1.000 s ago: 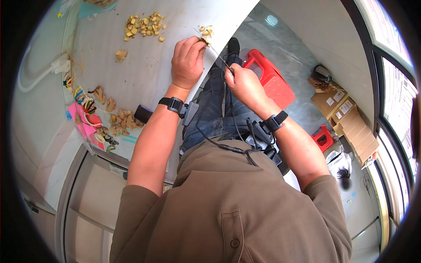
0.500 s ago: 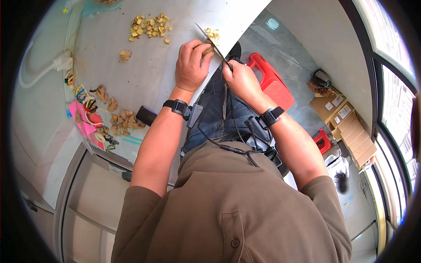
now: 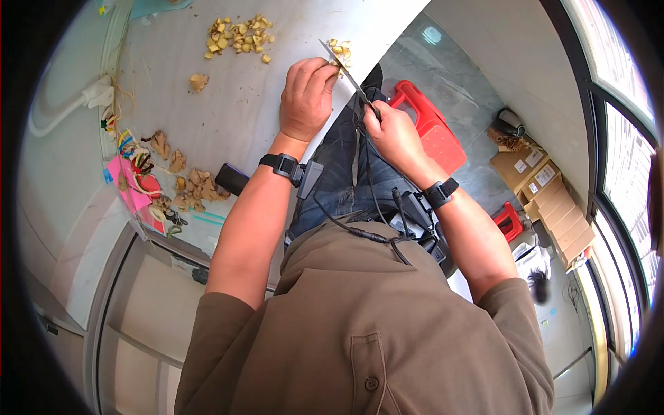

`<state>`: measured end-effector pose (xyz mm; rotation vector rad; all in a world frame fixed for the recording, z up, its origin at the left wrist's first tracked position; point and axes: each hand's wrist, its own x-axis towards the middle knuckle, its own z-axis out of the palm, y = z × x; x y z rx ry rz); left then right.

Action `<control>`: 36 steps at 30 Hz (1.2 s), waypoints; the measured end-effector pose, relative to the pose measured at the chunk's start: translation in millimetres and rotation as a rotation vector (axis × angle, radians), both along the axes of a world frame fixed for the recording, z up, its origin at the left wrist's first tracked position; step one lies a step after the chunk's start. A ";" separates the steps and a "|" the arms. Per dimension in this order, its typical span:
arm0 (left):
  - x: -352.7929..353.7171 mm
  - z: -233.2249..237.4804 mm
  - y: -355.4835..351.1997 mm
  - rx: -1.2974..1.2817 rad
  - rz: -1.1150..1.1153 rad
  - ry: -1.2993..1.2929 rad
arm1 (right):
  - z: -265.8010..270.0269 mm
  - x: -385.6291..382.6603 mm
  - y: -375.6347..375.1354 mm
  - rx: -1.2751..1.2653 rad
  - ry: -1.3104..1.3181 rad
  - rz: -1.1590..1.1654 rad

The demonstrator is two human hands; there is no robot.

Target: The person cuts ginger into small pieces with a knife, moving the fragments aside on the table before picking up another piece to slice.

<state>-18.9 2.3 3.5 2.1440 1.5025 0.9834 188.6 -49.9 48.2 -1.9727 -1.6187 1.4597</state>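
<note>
Ginger (image 3: 335, 63), pinched in the left hand (image 3: 304, 98), seems light and firm, best held clear of the knife (image 3: 353, 81) the right hand (image 3: 395, 135) clasps.

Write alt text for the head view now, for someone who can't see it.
The right hand holds a knife beside the left hand, which grips a mostly hidden ginger-like piece over a white table. Cut pieces lie clustered farther off; brown roots lie near a phone.

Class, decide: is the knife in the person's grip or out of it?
In: the right hand grips the knife by its handle, leaving the blade exposed beside the left hand.
</note>
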 end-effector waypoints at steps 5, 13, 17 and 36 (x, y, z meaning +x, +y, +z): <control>0.3 1.2 -1.8 -0.038 0.032 -0.019 | 6.5 5.5 2.9 -0.016 -0.016 0.034; -1.2 1.8 1.1 -0.015 -0.001 -0.019 | 9.7 6.1 5.0 -0.048 -0.044 0.100; -2.3 3.3 2.5 -0.018 -0.033 -0.025 | 1.2 -11.3 20.1 -0.009 -0.061 0.101; -2.4 0.5 0.1 0.019 0.029 -0.014 | -0.9 -8.2 -1.0 -0.003 0.078 -0.049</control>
